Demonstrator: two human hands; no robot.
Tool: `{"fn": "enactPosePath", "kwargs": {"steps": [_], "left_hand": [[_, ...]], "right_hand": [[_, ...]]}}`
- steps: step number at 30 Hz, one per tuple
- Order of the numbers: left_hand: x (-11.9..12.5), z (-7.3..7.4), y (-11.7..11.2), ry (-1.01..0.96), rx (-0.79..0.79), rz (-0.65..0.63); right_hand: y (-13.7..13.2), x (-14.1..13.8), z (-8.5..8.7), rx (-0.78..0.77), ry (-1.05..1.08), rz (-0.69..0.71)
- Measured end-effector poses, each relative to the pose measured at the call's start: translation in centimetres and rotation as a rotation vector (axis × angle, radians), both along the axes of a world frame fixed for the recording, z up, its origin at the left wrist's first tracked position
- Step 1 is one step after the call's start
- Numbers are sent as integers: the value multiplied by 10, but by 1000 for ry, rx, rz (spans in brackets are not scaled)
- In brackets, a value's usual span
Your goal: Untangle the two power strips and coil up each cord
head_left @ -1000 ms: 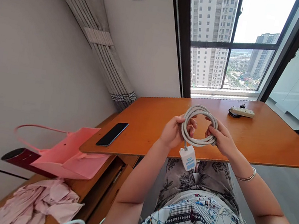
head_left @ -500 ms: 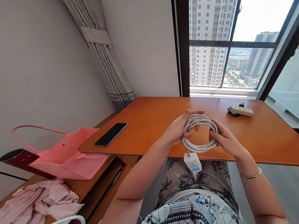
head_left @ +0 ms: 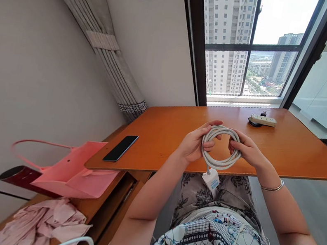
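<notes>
Both my hands hold a coiled white cable [head_left: 218,161] above the near edge of an orange wooden table [head_left: 164,135]. My left hand [head_left: 195,143] grips the coil's left side, fingers curled through the loop. My right hand [head_left: 246,150] pinches the right side. A white plug block with a blue label [head_left: 212,178] dangles from the bottom of the coil, over my lap.
A black phone [head_left: 120,147] lies at the table's left near corner. A white power strip [head_left: 263,120] sits at the far edge by the window. A pink bag [head_left: 74,168] and pink cloth [head_left: 49,222] rest on a lower wooden unit to the left.
The coil dipped towards the table and came back up a little. My left fingers opened briefly and have curled again through the loop. The plug block swung slightly.
</notes>
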State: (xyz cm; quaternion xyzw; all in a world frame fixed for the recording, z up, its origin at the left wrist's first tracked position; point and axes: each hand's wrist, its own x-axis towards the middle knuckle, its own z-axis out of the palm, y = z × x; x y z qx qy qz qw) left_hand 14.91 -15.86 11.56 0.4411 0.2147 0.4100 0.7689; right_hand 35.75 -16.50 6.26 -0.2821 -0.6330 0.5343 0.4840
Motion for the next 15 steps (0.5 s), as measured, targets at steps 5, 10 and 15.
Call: {"fn": "enactPosePath", "kwargs": {"steps": [5, 10, 15], "left_hand": [[5, -2, -4, 13, 94, 41], [4, -1, -8, 59, 152, 88], [2, 15, -9, -2, 154, 168]], "right_hand": [[1, -1, -6, -7, 48, -22], [-3, -8, -30, -16, 212, -211], [-14, -25, -78, -154, 242, -52]]}}
